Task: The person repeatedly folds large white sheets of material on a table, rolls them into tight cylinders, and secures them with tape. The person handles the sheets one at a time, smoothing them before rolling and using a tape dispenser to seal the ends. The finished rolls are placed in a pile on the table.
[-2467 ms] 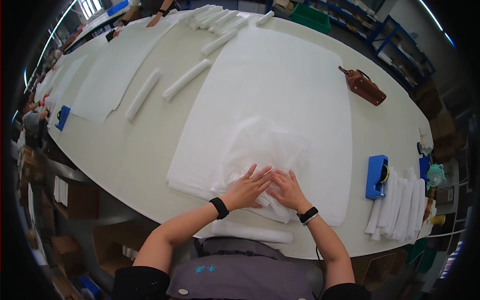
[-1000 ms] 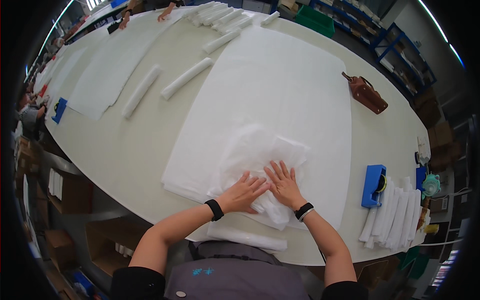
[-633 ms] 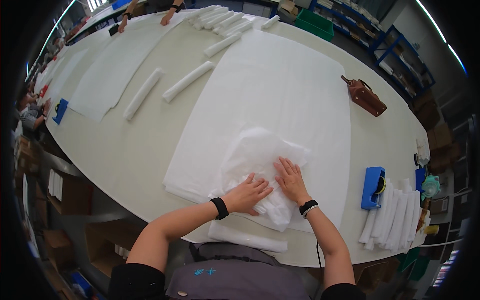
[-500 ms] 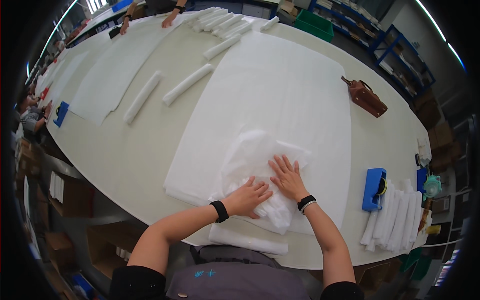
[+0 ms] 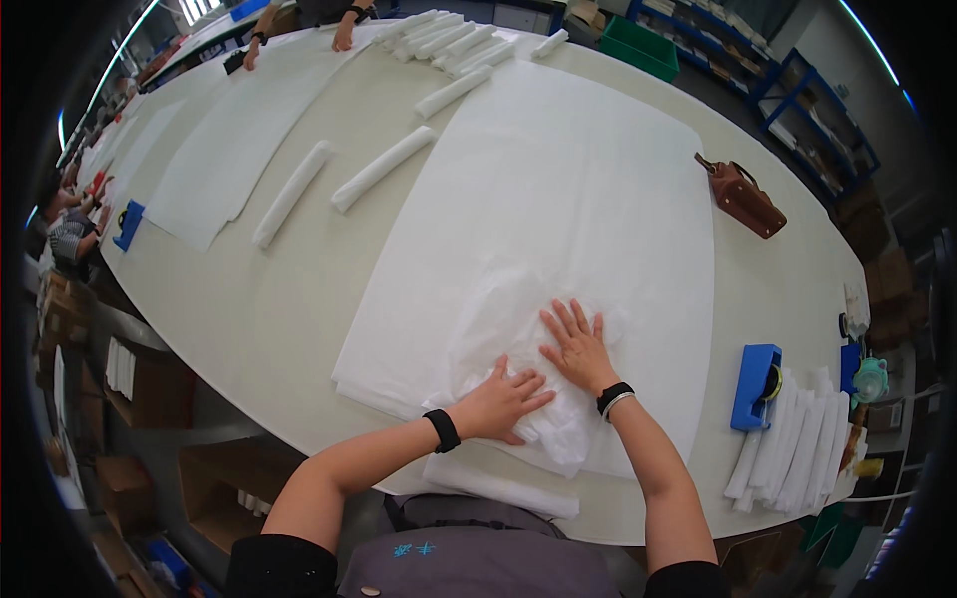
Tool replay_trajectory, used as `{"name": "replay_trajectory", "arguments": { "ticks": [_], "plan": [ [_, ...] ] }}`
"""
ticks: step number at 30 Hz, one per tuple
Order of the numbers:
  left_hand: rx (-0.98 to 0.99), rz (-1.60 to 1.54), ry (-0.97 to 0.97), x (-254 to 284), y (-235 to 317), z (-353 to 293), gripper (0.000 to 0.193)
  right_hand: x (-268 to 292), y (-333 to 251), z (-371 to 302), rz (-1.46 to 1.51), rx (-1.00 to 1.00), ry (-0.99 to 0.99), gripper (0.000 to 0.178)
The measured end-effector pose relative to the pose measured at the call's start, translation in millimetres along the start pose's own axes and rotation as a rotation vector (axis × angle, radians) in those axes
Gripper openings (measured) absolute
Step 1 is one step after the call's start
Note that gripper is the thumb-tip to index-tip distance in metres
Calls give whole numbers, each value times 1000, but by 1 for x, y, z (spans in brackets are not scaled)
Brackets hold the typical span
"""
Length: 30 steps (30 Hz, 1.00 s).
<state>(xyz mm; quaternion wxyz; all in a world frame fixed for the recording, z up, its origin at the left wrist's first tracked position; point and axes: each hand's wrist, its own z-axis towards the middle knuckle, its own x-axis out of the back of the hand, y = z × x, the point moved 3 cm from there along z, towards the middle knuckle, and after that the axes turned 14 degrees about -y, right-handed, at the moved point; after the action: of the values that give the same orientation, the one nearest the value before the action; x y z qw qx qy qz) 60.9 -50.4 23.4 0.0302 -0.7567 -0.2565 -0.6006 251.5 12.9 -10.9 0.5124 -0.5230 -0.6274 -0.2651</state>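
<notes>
Grips (image 5: pixel 498 406) (image 5: pixel 581 355) lie over crumpled sheet (image 5: pixel 501 324), probably touching.

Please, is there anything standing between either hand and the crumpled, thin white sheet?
Nothing visible does: the left hand and the right hand both rest directly on the crumpled, thin white sheet, which lies over large, flat white sheets.
</notes>
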Motion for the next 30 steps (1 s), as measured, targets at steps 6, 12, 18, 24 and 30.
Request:
{"name": "replay_trajectory", "arguments": {
  "ticks": [6, 12, 18, 24, 30],
  "plan": [
    [0, -13, 27, 0, -2, 1, 93, 3, 12, 6, 15, 16, 4, 62],
    [4, -37, 34, -2, -2, 1, 93, 20, 30, 13, 154, 28, 231, 48],
    [-1, -45, 20, -4, -1, 3, 94, 30, 133, -56, 916, -501, 508, 26],
    [10, -39, 3, -6, -2, 2, 96, 12, 99, -81, 931, -496, 211, 36],
    [3, -28, 28, -5, -2, 2, 97, -6, 66, -68, 625, -569, 456, 33]
  ]
}}
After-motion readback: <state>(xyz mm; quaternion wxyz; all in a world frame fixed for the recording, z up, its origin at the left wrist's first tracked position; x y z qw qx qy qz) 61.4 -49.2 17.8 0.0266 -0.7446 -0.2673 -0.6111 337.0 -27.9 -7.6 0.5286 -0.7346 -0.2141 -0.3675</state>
